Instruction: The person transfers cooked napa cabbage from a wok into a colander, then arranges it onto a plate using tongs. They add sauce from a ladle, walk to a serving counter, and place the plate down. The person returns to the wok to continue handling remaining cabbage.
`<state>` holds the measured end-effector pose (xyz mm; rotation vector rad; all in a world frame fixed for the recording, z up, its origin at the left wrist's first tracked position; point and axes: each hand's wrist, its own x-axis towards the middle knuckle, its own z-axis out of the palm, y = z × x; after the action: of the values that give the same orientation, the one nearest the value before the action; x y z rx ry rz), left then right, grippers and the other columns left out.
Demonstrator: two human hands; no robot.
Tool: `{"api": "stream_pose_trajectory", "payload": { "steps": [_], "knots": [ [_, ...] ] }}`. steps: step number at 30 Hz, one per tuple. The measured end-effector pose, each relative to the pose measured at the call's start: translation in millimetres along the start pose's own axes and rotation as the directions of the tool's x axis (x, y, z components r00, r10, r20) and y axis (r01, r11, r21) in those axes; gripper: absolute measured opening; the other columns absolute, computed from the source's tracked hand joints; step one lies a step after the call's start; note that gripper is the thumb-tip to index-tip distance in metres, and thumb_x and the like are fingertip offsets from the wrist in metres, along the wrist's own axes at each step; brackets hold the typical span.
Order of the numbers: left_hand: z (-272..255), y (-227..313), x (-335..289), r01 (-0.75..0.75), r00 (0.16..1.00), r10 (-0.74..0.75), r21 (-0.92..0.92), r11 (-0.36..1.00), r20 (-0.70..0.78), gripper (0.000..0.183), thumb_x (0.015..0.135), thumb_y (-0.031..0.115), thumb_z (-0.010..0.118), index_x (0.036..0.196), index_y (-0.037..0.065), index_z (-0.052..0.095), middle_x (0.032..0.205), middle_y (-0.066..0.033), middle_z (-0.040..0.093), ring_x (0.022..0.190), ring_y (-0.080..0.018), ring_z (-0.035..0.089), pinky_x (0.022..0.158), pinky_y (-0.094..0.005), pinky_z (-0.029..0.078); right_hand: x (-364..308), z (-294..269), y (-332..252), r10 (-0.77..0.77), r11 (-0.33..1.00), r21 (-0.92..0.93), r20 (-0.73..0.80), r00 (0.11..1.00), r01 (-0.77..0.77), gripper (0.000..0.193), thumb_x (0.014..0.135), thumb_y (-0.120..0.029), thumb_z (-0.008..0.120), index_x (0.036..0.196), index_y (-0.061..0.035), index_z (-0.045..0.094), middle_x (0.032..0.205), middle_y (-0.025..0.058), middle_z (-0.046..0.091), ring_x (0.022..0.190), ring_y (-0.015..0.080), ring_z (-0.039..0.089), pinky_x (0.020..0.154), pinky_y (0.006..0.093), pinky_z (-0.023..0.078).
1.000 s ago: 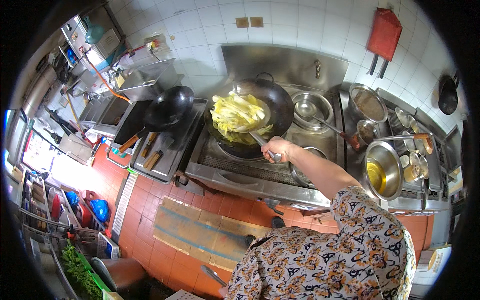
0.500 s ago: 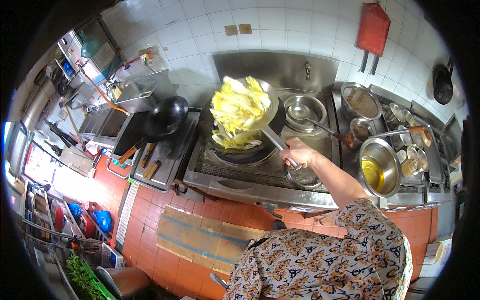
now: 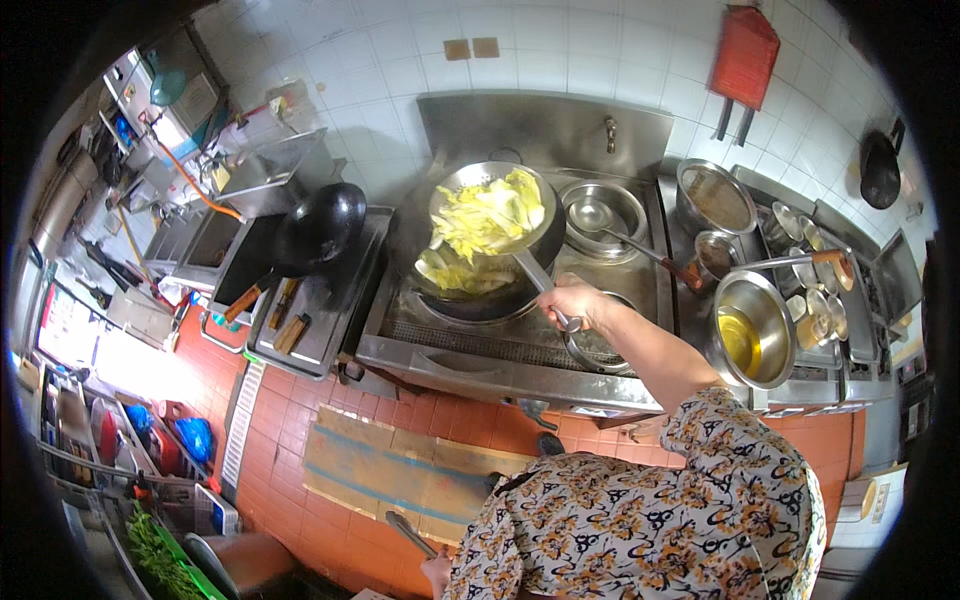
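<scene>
My right hand (image 3: 574,303) is closed around the metal handle of a wide skimmer (image 3: 535,268). Pale yellow-green leafy vegetable pieces (image 3: 492,214), like napa cabbage, are heaped on it. Beneath the skimmer sits a dark wok (image 3: 505,303) on the stove, with more cut leaves (image 3: 462,274) inside. My left hand (image 3: 438,572) shows only in part at the lower edge beside my shirt. It grips a grey metal utensil (image 3: 408,533) whose kind I cannot make out.
Right of the wok, a ladle (image 3: 592,213) rests in a steel pot (image 3: 628,238). Farther right are a bowl of yellow oil (image 3: 741,343), a strainer bowl (image 3: 717,197) and several seasoning containers. Another black wok (image 3: 322,225) and wooden-handled tools (image 3: 290,333) lie on the left counter.
The leaves have settled lower on the skimmer, and its bowl has shifted slightly right over the wok. My left hand and more of its metal utensil have come into view at the bottom.
</scene>
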<state>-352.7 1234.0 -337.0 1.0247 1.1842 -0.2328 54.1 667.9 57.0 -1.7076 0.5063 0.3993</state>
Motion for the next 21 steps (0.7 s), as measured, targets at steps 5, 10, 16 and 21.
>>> {"api": "stream_pose_trajectory", "payload": {
  "steps": [5,10,16,21],
  "knots": [
    [19,-17,-40,-0.023,0.994,0.068,0.439,0.898,-0.087,0.039,0.092,0.025,0.081,0.07,-0.002,0.062,0.064,-0.0092,0.063,0.06,-0.0163,0.054,0.052,-0.0414,0.04,7,-41,16,0.033,0.997,-0.074,-0.039,0.999,-0.036,0.016,0.084,-0.006,0.07,0.082,0.0084,0.064,0.061,0.0099,0.063,0.048,0.0181,0.061,0.039,0.0333,0.047],
    [29,-23,-60,0.108,0.989,-0.067,0.342,0.934,-0.129,0.031,0.092,0.018,0.079,0.076,-0.002,0.062,0.066,-0.0096,0.062,0.058,-0.0173,0.054,0.051,-0.0406,0.041,-2,-77,-29,-0.04,0.87,-0.491,-0.174,0.984,-0.052,0.019,0.079,-0.012,0.072,0.079,0.0065,0.068,0.066,0.0142,0.069,0.053,0.021,0.066,0.048,0.0367,0.052],
    [30,-27,-55,0.128,0.989,-0.101,0.302,0.945,-0.104,0.022,0.092,0.01,0.077,0.083,-0.003,0.062,0.069,-0.0101,0.062,0.057,-0.0184,0.055,0.049,-0.0397,0.042,28,-125,-55,-0.085,0.476,-0.874,-0.151,0.985,-0.093,0.022,0.076,-0.015,0.067,0.067,0.0044,0.073,0.074,0.0189,0.074,0.07,0.0317,0.072,0.069,0.0436,0.057],
    [17,-22,-29,0.076,0.996,-0.066,0.214,0.974,-0.056,0.015,0.092,0.004,0.076,0.089,-0.003,0.063,0.071,-0.0105,0.062,0.056,-0.0193,0.055,0.048,-0.039,0.043,32,-122,-61,0.038,0.463,-0.886,-0.009,0.999,-0.025,0.021,0.077,-0.013,0.068,0.068,0.0048,0.069,0.068,0.0167,0.071,0.06,0.0281,0.068,0.058,0.0429,0.053]
  ]
}}
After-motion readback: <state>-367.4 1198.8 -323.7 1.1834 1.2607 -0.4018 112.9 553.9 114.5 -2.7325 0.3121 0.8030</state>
